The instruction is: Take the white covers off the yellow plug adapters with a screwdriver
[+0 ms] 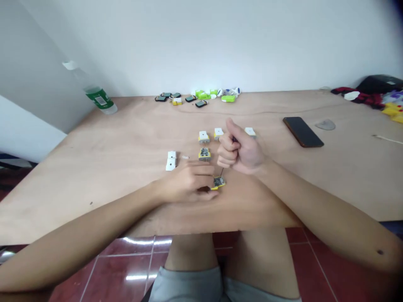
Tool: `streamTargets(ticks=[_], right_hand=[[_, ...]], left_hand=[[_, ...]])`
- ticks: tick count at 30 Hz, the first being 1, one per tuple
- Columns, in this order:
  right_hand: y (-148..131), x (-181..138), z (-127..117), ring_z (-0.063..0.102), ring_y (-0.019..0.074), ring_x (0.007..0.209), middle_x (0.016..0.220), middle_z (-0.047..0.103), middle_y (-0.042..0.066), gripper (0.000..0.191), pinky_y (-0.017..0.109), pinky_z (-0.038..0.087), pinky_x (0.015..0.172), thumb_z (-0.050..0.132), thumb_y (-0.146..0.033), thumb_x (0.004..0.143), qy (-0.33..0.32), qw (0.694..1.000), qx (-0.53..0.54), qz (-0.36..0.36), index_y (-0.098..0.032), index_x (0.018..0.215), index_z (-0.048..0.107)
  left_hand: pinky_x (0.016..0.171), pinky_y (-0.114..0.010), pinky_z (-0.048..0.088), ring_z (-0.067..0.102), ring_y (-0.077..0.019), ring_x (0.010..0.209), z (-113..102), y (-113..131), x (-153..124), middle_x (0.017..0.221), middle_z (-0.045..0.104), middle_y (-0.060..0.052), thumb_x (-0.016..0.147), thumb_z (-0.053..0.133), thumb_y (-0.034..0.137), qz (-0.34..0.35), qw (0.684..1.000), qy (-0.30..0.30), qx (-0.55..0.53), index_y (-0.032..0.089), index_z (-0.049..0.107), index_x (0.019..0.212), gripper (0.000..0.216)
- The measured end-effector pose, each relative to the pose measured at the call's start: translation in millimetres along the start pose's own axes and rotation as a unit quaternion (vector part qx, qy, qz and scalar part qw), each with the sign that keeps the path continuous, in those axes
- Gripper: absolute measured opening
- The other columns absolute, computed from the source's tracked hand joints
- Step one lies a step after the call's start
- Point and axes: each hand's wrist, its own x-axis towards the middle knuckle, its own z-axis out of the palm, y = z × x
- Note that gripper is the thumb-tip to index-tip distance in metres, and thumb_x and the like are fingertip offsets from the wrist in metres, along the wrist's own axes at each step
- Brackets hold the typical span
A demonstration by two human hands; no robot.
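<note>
Yellow opened modules (pixel 218 182): two, one in left hand (pixel 195 181).

At the tips of the left fingers (pixel 203 170), the small device (pixel 218 182) has a casing of smooth plastic. Below the right fingers (pixel 227 155), the thin shaft of the tool (pixel 222 171) looks like metal. Left of the left fingers, the white covers (pixel 171 161) seem of matt plastic. Under all fingers, the tabletop (pixel 126 138) appears as smooth, matt wood. Far right of them, the phone (pixel 304 131) looks glossy.
</note>
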Motion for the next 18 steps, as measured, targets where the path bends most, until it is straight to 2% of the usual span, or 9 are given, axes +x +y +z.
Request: streamTargets(ticks=[4, 11, 18], right_hand=[[1.7, 0.8, 2.1, 0.008, 0.0077, 0.044, 0.05, 0.014, -0.01, 0.084, 0.027, 0.017, 0.044, 0.063, -0.082, 0.109, 0.002, 1.0, -0.003, 0.002, -0.027, 0.062, 0.02], [3.6, 1.6, 2.9, 0.01, 0.0078, 0.043, 0.049, 0.017, -0.01, 0.084, 0.026, 0.02, 0.043, 0.058, -0.086, 0.108, 0.009, 1.0, -0.019, 0.005, -0.027, 0.062, 0.02], [1.9, 0.4, 5.5, 0.012, 0.0067, 0.042, 0.051, 0.016, -0.011, 0.083, 0.024, 0.02, 0.043, 0.065, -0.076, 0.11, -0.022, 1.0, -0.01, -0.008, -0.025, 0.061, 0.023]], left_hand=[[0.078, -0.034, 0.061, 0.075, -0.0204, 0.082, 0.5, -1.1, -0.5, 0.091, 0.08, -0.007, 0.106, 0.082, 0.023, -0.008, 1.0, -0.002, -0.023, 0.018, 0.074, 0.092, 0.017], [0.08, -0.033, 0.062, 0.077, -0.0206, 0.084, -0.1, -1.8, -0.6, 0.094, 0.081, -0.008, 0.105, 0.084, 0.023, -0.017, 0.999, -0.004, -0.034, 0.019, 0.075, 0.092, 0.016], [0.08, -0.033, 0.06, 0.075, -0.0202, 0.084, -0.7, -2.2, -0.5, 0.094, 0.08, -0.007, 0.105, 0.085, 0.024, -0.018, 0.999, -0.01, -0.034, 0.019, 0.075, 0.093, 0.016]])
